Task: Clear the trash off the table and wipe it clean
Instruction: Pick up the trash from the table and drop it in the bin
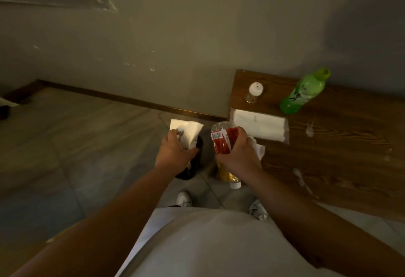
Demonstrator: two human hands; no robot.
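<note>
Floor (65, 145): tiled, wide and bare to the left of the hands. Wooden table (328, 149): at right, left edge just beside the right hand, far edge against the wall (197, 46).

On table, one of each: green bottle (303, 92) standing, looks tilted, cap toward the wall; flat white tissue pack (258, 126) at the left edge, long axis along the near–far edge line; small clear cup (254, 92) with white lid, near the far left corner. White spill marks on the wood: at least two.

Off table, over floor: left hand (173, 154) closed on dark bottle (190, 162) plus white paper (186, 132), paper sticking up toward the wall. Right hand (237, 154) clamped on one red-labelled clear bottle (223, 145), long axis near–far, white cap pointing back at the body; crumpled white tissue (258, 147) also under the fingers.

Two white shoes below.
</note>
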